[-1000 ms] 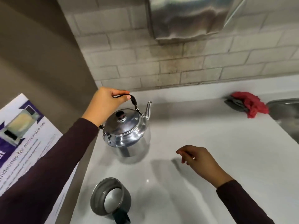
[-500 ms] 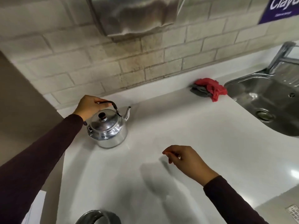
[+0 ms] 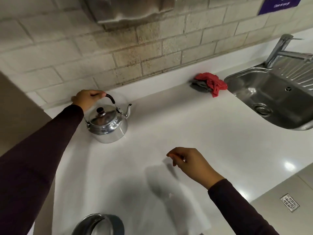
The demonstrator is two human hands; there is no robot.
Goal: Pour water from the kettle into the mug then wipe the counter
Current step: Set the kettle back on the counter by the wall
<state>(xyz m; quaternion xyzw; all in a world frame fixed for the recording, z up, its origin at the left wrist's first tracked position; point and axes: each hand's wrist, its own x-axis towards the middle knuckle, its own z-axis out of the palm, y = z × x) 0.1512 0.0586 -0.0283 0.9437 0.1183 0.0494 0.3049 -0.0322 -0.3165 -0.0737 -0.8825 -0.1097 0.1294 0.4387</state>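
Observation:
A shiny metal kettle (image 3: 108, 126) stands upright on the white counter (image 3: 194, 133) near the back left, spout pointing right. My left hand (image 3: 87, 99) is closed around its black handle. The grey metal mug (image 3: 99, 225) sits at the counter's near edge, cut off by the bottom of the view. My right hand (image 3: 189, 162) hovers over the middle of the counter, fingers loosely curled and holding nothing. A red and grey cloth (image 3: 209, 83) lies bunched at the back of the counter beside the sink.
A steel sink (image 3: 271, 100) with a tap (image 3: 281, 50) takes up the right side. A brick wall runs behind the counter, with a metal dispenser (image 3: 132, 9) mounted above. A brown wall borders the left. A floor drain (image 3: 289, 202) shows at lower right.
The kettle went from lifted near the mug to standing on the counter further back. The view swung right and up, bringing in the sink. My right hand barely moved.

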